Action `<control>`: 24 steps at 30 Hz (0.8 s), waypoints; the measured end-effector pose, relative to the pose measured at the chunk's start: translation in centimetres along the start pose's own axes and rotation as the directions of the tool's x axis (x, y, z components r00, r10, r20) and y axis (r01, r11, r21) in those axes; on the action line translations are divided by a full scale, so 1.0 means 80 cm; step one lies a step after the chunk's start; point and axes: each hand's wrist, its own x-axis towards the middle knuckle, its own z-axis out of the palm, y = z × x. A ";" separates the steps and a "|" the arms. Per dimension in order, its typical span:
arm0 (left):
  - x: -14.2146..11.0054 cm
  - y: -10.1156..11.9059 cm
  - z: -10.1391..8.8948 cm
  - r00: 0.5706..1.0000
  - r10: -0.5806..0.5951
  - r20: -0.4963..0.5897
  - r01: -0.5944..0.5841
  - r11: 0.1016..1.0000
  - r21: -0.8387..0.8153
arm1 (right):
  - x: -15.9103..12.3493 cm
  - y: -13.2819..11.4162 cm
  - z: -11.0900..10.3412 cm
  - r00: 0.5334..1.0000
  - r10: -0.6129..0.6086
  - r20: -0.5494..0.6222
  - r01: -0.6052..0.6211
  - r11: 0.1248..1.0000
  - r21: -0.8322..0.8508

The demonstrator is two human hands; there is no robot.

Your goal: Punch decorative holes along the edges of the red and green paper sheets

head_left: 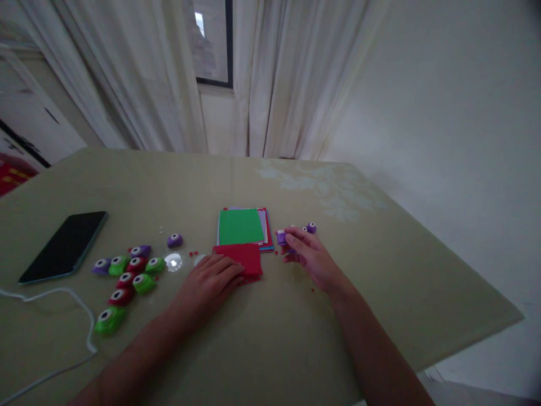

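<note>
My left hand lies palm down with its fingers laid over the left part of a piece of red paper. My right hand is closed in a pinch on a small purple folded-paper piece with a white top. Just beyond those fingers sit purple eyed figures, partly hidden by the hand. A stack of square coloured paper, its top sheet green, lies behind the red paper.
Several green, red and purple eyed figures stand clustered at left, a single purple one apart. A black tablet and a white cable lie farther left. Tiny red scraps dot the table.
</note>
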 end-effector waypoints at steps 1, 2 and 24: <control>0.001 0.002 -0.003 1.000 0.016 -0.027 -0.016 1.000 0.015 | -0.001 0.001 0.002 1.000 0.001 0.017 0.000 1.000 -0.020; 0.002 0.004 -0.006 0.998 0.033 -0.061 -0.031 0.999 0.029 | -0.001 0.003 0.004 1.000 -0.003 0.030 0.004 0.999 -0.037; -0.007 0.032 -0.023 0.968 -0.016 -0.250 -0.003 0.997 -0.075 | -0.006 0.024 0.041 0.991 -0.123 0.048 0.112 0.976 0.188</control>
